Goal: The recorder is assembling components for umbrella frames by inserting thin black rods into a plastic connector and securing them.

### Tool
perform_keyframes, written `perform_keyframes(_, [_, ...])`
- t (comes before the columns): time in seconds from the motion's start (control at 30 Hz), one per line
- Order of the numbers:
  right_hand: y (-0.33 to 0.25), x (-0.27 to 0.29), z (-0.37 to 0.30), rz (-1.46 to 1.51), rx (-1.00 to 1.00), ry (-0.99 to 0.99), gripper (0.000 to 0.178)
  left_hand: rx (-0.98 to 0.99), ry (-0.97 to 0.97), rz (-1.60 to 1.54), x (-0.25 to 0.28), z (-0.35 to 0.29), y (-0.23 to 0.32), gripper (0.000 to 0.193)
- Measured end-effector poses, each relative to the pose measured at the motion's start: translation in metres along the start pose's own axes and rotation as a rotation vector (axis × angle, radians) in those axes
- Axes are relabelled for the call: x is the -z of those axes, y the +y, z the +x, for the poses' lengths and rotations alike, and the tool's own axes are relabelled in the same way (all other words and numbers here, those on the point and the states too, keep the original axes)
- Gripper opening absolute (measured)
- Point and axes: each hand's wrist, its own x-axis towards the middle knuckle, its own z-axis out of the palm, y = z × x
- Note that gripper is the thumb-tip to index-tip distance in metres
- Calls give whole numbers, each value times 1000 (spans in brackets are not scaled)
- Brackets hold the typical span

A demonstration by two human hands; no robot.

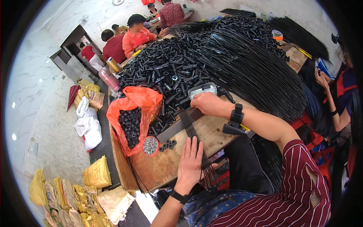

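A row of thin black rods [189, 124] lies side by side across the wooden table's near edge. My left hand [190, 160] rests flat on them with its fingers stretched out. At their far end is my right hand [210, 104], its fingers curled down and close together; whatever they pinch is hidden. Just beyond it stands a clear plastic box [192, 93] with pale small pieces inside. A grey bar [170, 130] lies left of the rods. Several black rings [167, 145] sit beside a red tub [150, 146] of small metallic pieces.
An orange plastic bag [133, 97] of small black parts stands on the table [159, 170] at left. Behind are a heap of black tubular parts [170, 62] and a large rod bundle [249, 68]. Sacks [75, 196] line the left wall. Other people sit around.
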Motion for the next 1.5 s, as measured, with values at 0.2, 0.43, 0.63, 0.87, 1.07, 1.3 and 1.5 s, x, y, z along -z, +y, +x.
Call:
perform_keyframes(0.2, [0, -4, 3, -5, -24, -12, 10, -13, 7, 29, -7, -2, -5, 84])
perform_keyframes(0.43, [-1, -4, 3, -8, -27, -7, 11, -8, -9, 9, -5, -2, -6, 84])
perform_keyframes(0.63, [0, -7, 4, -41, -16, -16, 11, 8, -25, -5, -5, -1, -4, 91])
perform_keyframes(0.87, [2, -12, 4, -62, 17, 3, 13, -4, -18, 0, -7, -1, -7, 94])
perform_keyframes(1.07, [-3, -10, 5, -91, 55, 1, 11, -4, 3, -20, -10, -3, -9, 98])
perform_keyframes(1.3, [-2, -11, 7, -102, 90, 17, 9, -9, 11, 3, -8, -3, -8, 98])
perform_keyframes(1.5, [-4, -10, 7, -103, 92, 15, 12, -9, 10, 27, -10, -3, -10, 99])
